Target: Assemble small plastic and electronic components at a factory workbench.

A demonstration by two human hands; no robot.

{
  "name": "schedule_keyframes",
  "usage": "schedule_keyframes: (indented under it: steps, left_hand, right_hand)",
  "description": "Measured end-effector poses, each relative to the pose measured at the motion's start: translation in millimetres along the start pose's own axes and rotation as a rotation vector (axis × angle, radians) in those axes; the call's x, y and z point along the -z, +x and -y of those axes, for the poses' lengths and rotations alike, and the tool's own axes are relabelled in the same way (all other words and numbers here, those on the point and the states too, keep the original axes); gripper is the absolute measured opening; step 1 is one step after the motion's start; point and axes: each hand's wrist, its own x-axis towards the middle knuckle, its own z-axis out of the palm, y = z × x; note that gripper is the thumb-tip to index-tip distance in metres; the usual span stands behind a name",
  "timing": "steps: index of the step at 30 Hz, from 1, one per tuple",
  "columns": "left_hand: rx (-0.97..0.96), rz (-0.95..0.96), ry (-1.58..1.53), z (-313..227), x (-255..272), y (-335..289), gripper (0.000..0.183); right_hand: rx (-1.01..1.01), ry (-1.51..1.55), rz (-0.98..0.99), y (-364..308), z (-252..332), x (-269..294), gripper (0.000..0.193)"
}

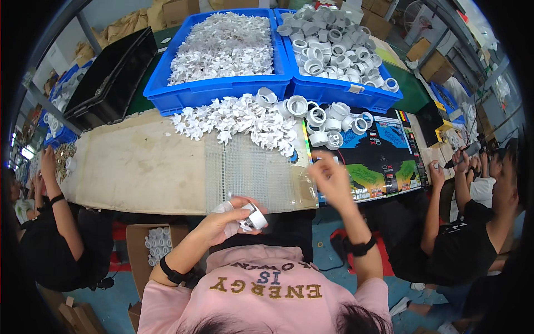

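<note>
Close to my body, my left hand (229, 218) is closed around a short white plastic ring fitting (256, 217); something white covers part of its fingers. My right hand (331, 175) is raised above the table's near part, right of the middle, and motion smears its fingers. Whether it holds anything cannot be made out. Nearest beyond it stands a cluster of white ring fittings (334, 121). Left of these spreads a loose pile of small white finned plastic pieces (236, 121).
Two blue bins stand at the back: the left bin (222, 88) holds finned pieces, the right bin (347, 96) ring fittings. A black crate (92, 108) is at far left. A cardboard box (138, 253) with white parts sits below the table (133, 167). Co-workers' arms flank both sides.
</note>
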Motion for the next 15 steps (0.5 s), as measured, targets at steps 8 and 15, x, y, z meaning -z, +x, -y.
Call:
schedule_keyframes:
  steps: [8, 15]
  left_hand:
    - [-0.231, -0.075, -0.022, 19.1, -13.4, 11.5, 0.019]
    - [-0.181, -0.188, -0.045, 10.2, -10.0, 4.4, 0.058]
  right_hand:
    - [-0.015, -0.926, -0.142, 68.2, -33.0, 0.9, 0.055]
    - [0.029, 0.100, -0.029, 0.9, 4.0, -9.3, 0.045]
